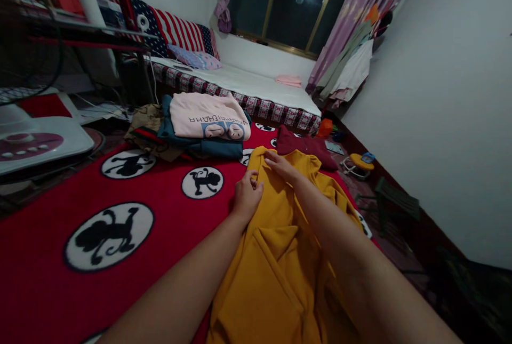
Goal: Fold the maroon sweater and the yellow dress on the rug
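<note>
A mustard-yellow sweatshirt lies spread and creased over the red blanket, running from the near edge towards the middle. At its left edge my left hand has its fingers curled in against the cloth. My right hand rests on the upper part of the sweatshirt, palm down, fingers stretched out over a fold. Loose folds of yellow cloth bunch up to the right of my right forearm. Beyond my hands lies a folded dark red garment.
The red blanket bears white circles with black monkey figures. Folded clothes are stacked at its far left, a pink top uppermost. Behind stands a bed under a window. A cluttered desk is at left; a small yellow-topped stool stands at right.
</note>
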The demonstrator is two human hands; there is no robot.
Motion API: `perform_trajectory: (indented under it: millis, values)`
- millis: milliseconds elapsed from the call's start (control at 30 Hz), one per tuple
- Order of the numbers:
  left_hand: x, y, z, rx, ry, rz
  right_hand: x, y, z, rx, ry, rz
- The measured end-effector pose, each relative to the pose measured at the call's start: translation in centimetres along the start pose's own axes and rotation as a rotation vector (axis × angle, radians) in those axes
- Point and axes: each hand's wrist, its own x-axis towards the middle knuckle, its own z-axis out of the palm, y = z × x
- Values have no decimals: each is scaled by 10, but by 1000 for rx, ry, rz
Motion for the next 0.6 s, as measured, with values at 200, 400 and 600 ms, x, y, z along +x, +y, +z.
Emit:
perform_trajectory:
  millis: [200,400,600]
  values:
    - [-1,1,-2,-119,-46,43,-42,-18,-16,-161,150,-20]
    - [-1,-2,-2,-9,-19,94,-148,-41,-32,-243,-172,-187]
    - [-5,4,-7,338,-236,394,-213,-39,-25,-437,-304,-305]
